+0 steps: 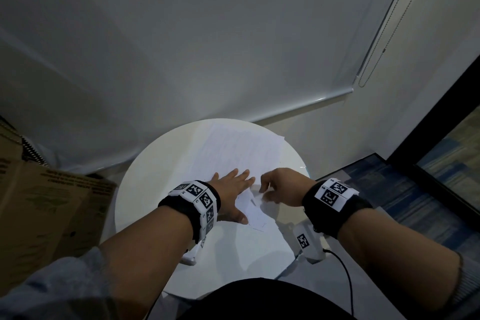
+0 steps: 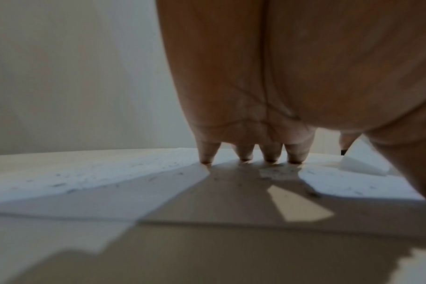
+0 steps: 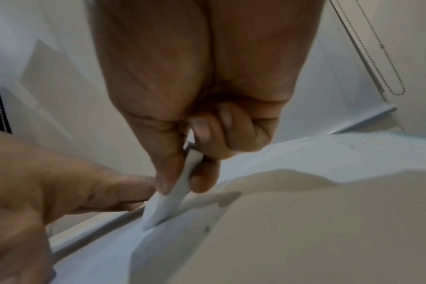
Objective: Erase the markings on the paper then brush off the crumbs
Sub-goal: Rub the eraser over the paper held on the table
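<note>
A white sheet of paper with faint writing lies on the round white table. My left hand lies flat on the sheet's near part, fingers straight and spread, fingertips pressing the paper. Just to its right, my right hand pinches a white eraser between thumb and forefinger, the other fingers curled in. The eraser's lower edge touches the paper beside the left forefinger. Dark eraser crumbs are scattered over the sheet around the left fingertips.
A cardboard box stands close to the table's left side. A wall and a roller blind with a bead chain rise behind. Blue carpet lies to the right. A black cable hangs below my right wrist.
</note>
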Tool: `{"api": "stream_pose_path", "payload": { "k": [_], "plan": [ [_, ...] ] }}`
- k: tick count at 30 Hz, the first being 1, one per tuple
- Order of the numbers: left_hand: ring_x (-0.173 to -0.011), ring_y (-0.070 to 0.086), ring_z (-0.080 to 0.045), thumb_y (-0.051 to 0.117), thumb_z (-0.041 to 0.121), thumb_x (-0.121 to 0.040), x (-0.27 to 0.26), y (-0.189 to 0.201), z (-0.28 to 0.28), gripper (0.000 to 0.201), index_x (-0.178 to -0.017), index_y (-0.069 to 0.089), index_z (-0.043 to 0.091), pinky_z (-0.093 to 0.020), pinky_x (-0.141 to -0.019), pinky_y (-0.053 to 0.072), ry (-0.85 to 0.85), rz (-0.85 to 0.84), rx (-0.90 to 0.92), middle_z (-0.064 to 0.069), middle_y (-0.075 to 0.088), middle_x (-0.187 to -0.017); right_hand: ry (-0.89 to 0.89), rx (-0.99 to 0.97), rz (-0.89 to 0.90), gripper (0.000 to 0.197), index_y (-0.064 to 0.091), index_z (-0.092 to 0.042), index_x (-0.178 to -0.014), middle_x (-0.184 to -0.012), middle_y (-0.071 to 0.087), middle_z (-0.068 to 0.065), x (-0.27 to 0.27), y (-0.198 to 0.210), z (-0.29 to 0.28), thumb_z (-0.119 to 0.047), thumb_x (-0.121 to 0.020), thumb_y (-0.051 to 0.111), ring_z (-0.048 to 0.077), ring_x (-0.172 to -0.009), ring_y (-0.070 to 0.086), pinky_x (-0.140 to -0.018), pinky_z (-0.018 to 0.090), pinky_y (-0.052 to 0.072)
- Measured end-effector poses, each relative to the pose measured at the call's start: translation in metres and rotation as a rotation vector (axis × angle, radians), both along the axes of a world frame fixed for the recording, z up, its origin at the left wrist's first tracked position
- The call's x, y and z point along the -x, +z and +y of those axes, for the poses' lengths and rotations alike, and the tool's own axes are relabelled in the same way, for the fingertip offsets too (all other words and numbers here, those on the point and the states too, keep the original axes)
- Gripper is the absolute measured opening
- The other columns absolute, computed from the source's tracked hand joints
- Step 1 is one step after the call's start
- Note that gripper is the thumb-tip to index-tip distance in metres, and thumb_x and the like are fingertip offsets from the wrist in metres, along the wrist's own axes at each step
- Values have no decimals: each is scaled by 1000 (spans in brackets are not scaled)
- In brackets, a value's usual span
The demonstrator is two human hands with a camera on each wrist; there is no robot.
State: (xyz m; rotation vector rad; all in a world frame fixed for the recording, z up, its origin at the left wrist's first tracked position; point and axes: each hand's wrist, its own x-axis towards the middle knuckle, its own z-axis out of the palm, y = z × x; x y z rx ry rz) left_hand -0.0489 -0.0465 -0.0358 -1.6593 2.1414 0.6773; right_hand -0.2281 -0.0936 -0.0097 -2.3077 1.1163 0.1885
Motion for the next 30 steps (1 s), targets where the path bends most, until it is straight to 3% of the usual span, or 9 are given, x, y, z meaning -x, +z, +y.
{"api": "stream_pose_path", "payload": {
  "k": [3,6,11,15,20,22,25,28,30],
  "plan": [
    [-149,-14,-17,66,57,-84,-1,-1,0,106,-155,-7,28,-55,-118,1,-1,13,8,7,-16,-162,66,-74,70,10,66,-18,-94,-63,57,-7,-5,4,3,-20,-84,67,7,-61,51,-65,22,42],
    [-150,-12,-16,68,55,-81,-2,-5,0,106,-156,-3,31,-56,-118,1,19,58,26,8,-11,-163,8,89,-14,17,66,-15,-102,-84,60,-4,-12,6,-1,-21,-87,63,11,-78,47,-72,22,36],
    [-150,-12,-18,68,56,-82,0,-3,-1,105,-156,-1,28,-56,-119,2,2,30,19,6,-12,-163,87,-107,59,14,67,-14,-99,-62,55,-8,-11,7,4,-13,-85,63,6,-59,51,-60,18,40],
    [-150,-11,-18,70,52,-82,-1,0,0,100,-156,7,27,-56,-119,1,15,65,19,6,-10,-163,14,40,-27,15,65,-15,-102,-86,59,-5,-18,4,2,-16,-87,62,9,-77,49,-70,20,35],
    [-150,-13,-19,68,56,-82,1,2,-2,106,-156,-2,26,-57,-118,1,-6,16,1,4,-13,-163,147,-121,94,9,66,-15,-94,-61,57,-8,-15,7,5,-14,-85,65,6,-57,52,-65,20,43],
    [-150,-12,-19,69,54,-82,1,3,-2,104,-157,3,26,-57,-118,2,3,42,1,4,-12,-163,124,-46,52,14,67,-15,-101,-71,58,-11,-17,7,5,-15,-87,63,4,-63,50,-63,18,39],
    [-150,-11,-19,71,52,-81,0,3,-1,99,-156,11,26,-56,-119,1,23,71,3,4,-10,-164,87,-1,-12,16,67,-17,-103,-92,65,-4,-21,7,5,-16,-87,63,8,-73,51,-72,19,38],
    [-150,-13,-19,69,55,-82,1,5,-1,107,-156,-3,25,-57,-119,1,3,29,-14,4,-14,-163,159,-106,106,7,63,-21,-89,-65,60,-5,-18,5,7,-16,-84,66,10,-59,54,-69,24,45],
    [-150,-14,-19,67,56,-84,3,6,-1,108,-156,-7,24,-57,-119,2,-11,-4,-16,4,-15,-163,170,-107,133,10,59,-23,-83,-60,57,-6,-15,4,8,-17,-83,66,9,-57,53,-67,23,45]
  ]
}}
